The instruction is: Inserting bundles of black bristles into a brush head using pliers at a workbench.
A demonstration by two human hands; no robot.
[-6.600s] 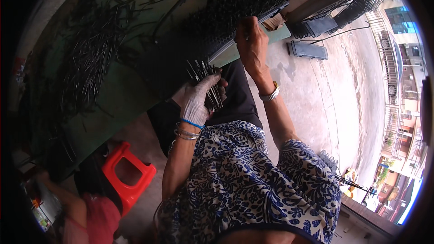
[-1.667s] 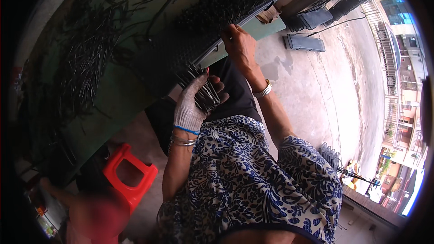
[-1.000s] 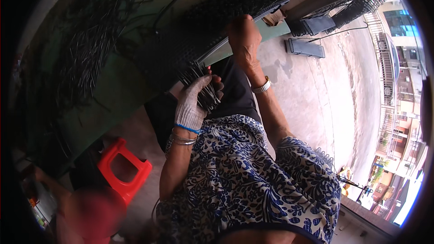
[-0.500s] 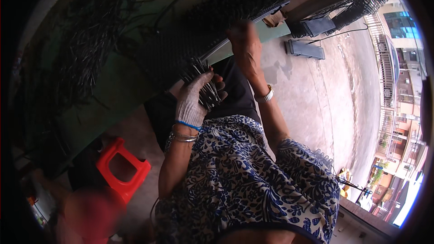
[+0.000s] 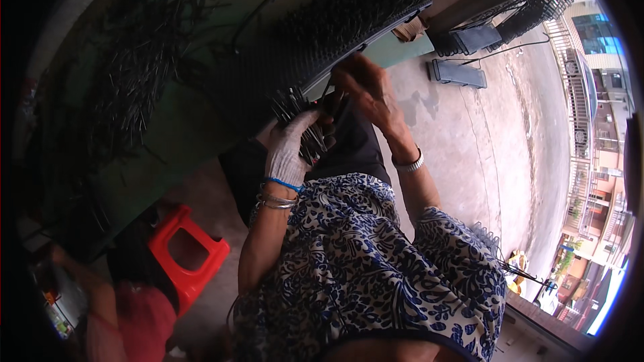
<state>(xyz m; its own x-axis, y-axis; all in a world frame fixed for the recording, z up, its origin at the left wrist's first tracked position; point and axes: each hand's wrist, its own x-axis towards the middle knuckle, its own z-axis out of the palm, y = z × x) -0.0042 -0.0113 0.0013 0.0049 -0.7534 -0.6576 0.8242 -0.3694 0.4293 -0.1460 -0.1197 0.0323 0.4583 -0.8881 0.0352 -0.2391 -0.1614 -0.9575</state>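
My left hand (image 5: 288,147), in a whitish knitted glove with bare fingertips, is closed round a bundle of thin black strips (image 5: 287,104) whose ends stick out above and below the grip. Just right of the bundle is my bare right hand (image 5: 369,90), its fingers bent and pinched together. Whatever lies between those fingertips is too dark and small to make out. Beyond both hands a long black board (image 5: 248,80) rests on the green table, its far part densely set with upright black bristle-like strips (image 5: 362,10).
Loose black strips (image 5: 141,74) lie heaped on the green table (image 5: 157,161) at left. A red plastic stool (image 5: 191,251) stands lower left, beside another person in pink-red (image 5: 144,318). Grey trays (image 5: 459,74) sit on the concrete floor to the right.
My right hand has come down from the board's edge toward the bundle in my left hand. The left hand keeps its grip nearly in place.
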